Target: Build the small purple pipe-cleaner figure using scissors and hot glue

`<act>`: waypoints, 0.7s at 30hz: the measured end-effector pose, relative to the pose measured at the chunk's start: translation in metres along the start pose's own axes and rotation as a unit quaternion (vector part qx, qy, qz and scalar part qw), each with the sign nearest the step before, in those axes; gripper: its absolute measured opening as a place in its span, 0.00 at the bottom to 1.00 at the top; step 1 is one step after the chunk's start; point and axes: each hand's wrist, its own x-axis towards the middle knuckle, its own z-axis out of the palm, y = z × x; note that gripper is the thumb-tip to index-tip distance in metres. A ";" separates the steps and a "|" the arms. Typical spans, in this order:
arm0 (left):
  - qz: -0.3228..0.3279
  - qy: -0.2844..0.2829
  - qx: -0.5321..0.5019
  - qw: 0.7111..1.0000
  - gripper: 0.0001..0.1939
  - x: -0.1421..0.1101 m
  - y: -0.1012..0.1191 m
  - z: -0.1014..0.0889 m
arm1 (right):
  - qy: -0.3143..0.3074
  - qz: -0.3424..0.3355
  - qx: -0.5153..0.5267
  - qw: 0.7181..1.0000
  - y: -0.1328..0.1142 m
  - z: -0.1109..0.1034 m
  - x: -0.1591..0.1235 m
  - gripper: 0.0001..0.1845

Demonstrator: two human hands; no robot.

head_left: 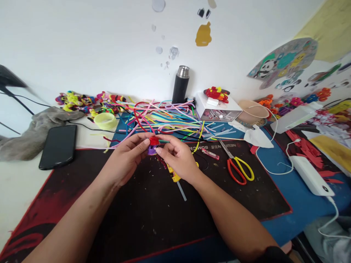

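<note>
Both hands meet over the dark mat, around a small red and purple pipe-cleaner piece (154,141). My left hand (131,151) is closed, pinching it between thumb and fingers from the left. From the right, my right hand (177,153) is closed with its thumb tip against the purple part. A long red pipe cleaner (135,111) arches up behind the fingers; where it ends is hidden. Partly covered by my right hand, a yellow glue gun (176,178) lies on the mat with a translucent glue stick (181,191) sticking out.
Behind the hands lies a pile of coloured pipe cleaners (164,120). Red-and-yellow scissors (238,170) rest on the mat (131,212) at right. A black flask (181,86) stands at the wall beside a white box (216,107). A phone (58,147) lies left, a white power bank (311,175) right.
</note>
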 end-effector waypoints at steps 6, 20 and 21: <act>0.004 -0.003 0.004 1.000 0.20 -0.001 0.001 0.000 | -0.001 -0.003 -0.002 1.000 0.002 0.000 0.000 0.26; 0.020 0.010 0.019 1.000 0.18 -0.001 -0.001 0.001 | -0.017 0.055 0.053 0.997 0.001 0.000 0.001 0.27; 0.021 0.010 0.020 1.000 0.18 -0.001 -0.001 0.000 | -0.018 0.058 0.057 0.997 0.000 0.000 0.001 0.27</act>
